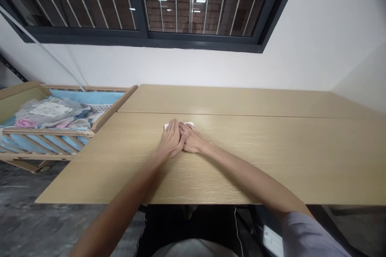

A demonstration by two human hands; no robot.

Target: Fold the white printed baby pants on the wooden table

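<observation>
My left hand [173, 136] lies flat on a small white paper or cloth [166, 125] on the wooden table [271, 156]. Its fingers are stretched out and point away from me. Beside it, my right hand [193, 138] presses on the same white piece, fingers laid forward, with the left thumb resting over it. Only corners and the far edge of the white piece stick out past the fingers; the hands hide the rest, so its exact kind is unclear.
A wooden crib [102, 118] with blue lining and a heap of clothes and bedding [51, 110] stands left of the table. A barred window [147, 38] is in the white wall behind. A white object [273, 241] lies below the table's front edge.
</observation>
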